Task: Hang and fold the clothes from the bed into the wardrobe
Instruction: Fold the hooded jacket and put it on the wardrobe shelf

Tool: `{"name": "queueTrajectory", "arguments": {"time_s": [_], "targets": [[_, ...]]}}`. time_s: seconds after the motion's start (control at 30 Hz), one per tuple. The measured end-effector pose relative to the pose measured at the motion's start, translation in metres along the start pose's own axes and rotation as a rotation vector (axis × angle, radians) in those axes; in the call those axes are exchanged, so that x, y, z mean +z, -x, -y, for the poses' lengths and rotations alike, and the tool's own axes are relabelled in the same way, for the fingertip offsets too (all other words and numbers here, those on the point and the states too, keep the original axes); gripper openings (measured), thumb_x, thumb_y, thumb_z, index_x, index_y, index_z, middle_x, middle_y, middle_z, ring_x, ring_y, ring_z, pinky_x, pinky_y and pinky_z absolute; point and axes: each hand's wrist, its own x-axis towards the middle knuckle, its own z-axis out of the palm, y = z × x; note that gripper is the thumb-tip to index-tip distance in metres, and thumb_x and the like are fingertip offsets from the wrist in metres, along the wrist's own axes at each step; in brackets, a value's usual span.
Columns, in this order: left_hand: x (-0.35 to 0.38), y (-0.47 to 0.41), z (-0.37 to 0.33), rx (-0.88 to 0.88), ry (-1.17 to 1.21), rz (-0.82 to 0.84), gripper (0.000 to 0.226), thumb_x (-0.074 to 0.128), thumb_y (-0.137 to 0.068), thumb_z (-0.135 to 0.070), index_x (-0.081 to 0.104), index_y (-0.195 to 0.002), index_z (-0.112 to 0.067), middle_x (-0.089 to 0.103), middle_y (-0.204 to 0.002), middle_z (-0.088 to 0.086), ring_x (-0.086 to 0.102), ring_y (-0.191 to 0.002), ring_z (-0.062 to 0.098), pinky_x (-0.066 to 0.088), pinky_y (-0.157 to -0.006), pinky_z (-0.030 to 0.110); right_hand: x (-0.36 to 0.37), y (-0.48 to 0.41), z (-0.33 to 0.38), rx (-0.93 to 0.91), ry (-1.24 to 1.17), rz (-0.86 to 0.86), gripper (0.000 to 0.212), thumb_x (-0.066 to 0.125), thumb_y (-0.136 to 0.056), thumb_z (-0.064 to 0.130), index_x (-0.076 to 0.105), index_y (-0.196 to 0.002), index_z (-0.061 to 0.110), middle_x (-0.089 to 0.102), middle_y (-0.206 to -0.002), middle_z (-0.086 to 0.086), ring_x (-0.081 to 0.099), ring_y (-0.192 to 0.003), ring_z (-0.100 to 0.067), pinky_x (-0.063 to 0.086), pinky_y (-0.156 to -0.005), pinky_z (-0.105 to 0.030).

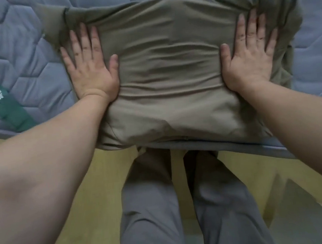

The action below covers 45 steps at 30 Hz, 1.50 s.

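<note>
Left hand (pixel 90 73) lies flat on the left side of an olive-brown garment (pixel 170 62), palm down, fingers straight and slightly spread, pointing toward the far edge of the mattress, thumb angled inward. It grips nothing and only presses on the cloth. Right hand (pixel 250 58) mirrors it on the garment's right side: palm down, fingers straight, thumb turned inward, likewise pressing without holding. Both forearms are bare and reach in from the near side. The garment is spread on a blue-grey quilted mattress (pixel 22 56) stitched in a hexagon pattern, and sits at the near edge, roughly centred between the arms. Its near hem reaches that edge and laps slightly over it. Shallow horizontal creases run across the cloth between the two thumbs. Darker fabric extends past the left hand toward the far left, and bunched, gathered fabric sits just beyond the right hand's fingertips at the far right. Type of garment cannot be told. A green band (pixel 7 105) with white printed characters crosses the mattress near its left near corner, well apart from the garment. Below the mattress edge, the person's legs in grey trousers (pixel 151 211) stand on a yellowish wooden floor (pixel 84 188).
</note>
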Motion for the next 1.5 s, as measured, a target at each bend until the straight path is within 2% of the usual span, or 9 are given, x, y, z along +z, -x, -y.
{"name": "queueTrajectory", "arguments": {"time_s": [0.2,0.37,0.57,0.8,1.03,1.17,1.3,1.4,1.5], "targets": [[-0.027,0.002,-0.022,-0.012,-0.096,0.038,0.071,0.019,-0.102,-0.047,0.005,-0.162,-0.01,0.004,-0.17,0.012,0.001,-0.156,0.034,0.004,-0.122,0.065,-0.022,0.007,0.016,0.031,-0.066,0.004,0.072,0.012,-0.103,0.051,0.002,-0.162,0.012,-0.004,-0.17,-0.007,-0.005,-0.157,-0.025,-0.001,-0.122,-0.063],[-0.067,0.08,-0.09,0.003,0.138,0.037,0.065,0.021,-0.105,-0.042,0.009,-0.163,-0.015,0.005,-0.17,0.009,0.0,-0.157,0.031,-0.006,-0.122,0.061,-0.051,0.091,0.085,-0.142,-0.281,-0.043,0.065,0.02,-0.107,0.042,0.007,-0.162,0.01,0.002,-0.17,-0.007,0.0,-0.157,-0.023,-0.001,-0.125,-0.055],[0.008,0.142,-0.103,-0.119,0.078,0.093,0.069,0.02,-0.105,-0.049,0.006,-0.163,-0.015,0.002,-0.17,0.009,0.0,-0.157,0.031,0.004,-0.123,0.061,0.027,0.127,0.101,-0.148,-0.173,0.105,0.065,0.019,-0.105,0.048,0.005,-0.163,0.022,0.002,-0.171,-0.004,-0.001,-0.157,-0.022,0.001,-0.124,-0.056],[0.037,0.134,-0.098,-0.061,0.052,0.033,0.071,0.025,-0.103,-0.05,0.007,-0.162,-0.013,0.005,-0.17,0.011,0.003,-0.156,0.032,0.004,-0.124,0.059,0.047,0.117,0.097,-0.168,-0.118,0.032,0.068,0.023,-0.103,0.052,0.007,-0.163,0.025,0.005,-0.171,-0.001,0.003,-0.157,-0.021,0.0,-0.125,-0.054],[0.027,0.127,-0.027,-0.004,0.056,0.112,0.07,0.024,-0.103,-0.051,0.0,-0.162,-0.023,-0.003,-0.171,-0.002,-0.003,-0.157,0.022,-0.001,-0.125,0.054,0.032,0.118,0.005,-0.066,0.012,0.158,0.066,0.012,-0.104,0.053,-0.013,-0.158,0.024,-0.01,-0.17,0.004,-0.011,-0.156,-0.016,-0.006,-0.125,-0.049],[0.028,0.113,0.01,-0.05,0.051,0.1,0.07,0.023,-0.103,-0.049,0.004,-0.162,-0.018,0.002,-0.171,0.001,0.002,-0.157,0.02,0.003,-0.124,0.057,0.029,0.104,-0.047,-0.017,0.055,0.188,0.069,0.015,-0.104,0.053,-0.003,-0.162,0.018,-0.004,-0.17,0.003,-0.006,-0.156,-0.015,-0.002,-0.125,-0.054],[0.011,0.111,-0.006,-0.117,0.118,0.009,0.068,0.029,-0.102,-0.045,0.015,-0.161,-0.016,0.012,-0.17,0.003,0.01,-0.156,0.021,0.003,-0.125,0.055,0.014,0.103,-0.036,-0.013,0.006,0.157,0.069,0.022,-0.105,0.047,0.007,-0.162,0.01,0.003,-0.17,-0.006,0.001,-0.157,-0.021,0.002,-0.124,-0.057],[-0.014,0.091,-0.017,-0.04,0.154,-0.123,0.057,0.046,-0.097,-0.035,0.044,-0.149,-0.013,0.039,-0.158,0.01,0.034,-0.147,0.028,0.001,-0.124,0.05,-0.013,0.093,-0.022,-0.027,-0.074,0.046,0.065,0.034,-0.104,0.04,0.023,-0.16,0.01,0.013,-0.169,-0.013,0.012,-0.156,-0.027,0.011,-0.123,-0.056],[-0.045,0.044,-0.021,0.057,0.212,-0.247,0.045,0.053,-0.082,-0.022,0.063,-0.125,-0.016,0.061,-0.13,0.01,0.055,-0.122,0.033,0.022,-0.12,0.049,-0.047,0.055,-0.007,-0.119,-0.208,-0.095,0.064,0.055,-0.09,0.023,0.039,-0.151,0.012,0.022,-0.165,-0.018,0.024,-0.152,-0.033,0.034,-0.112,-0.05]]}}
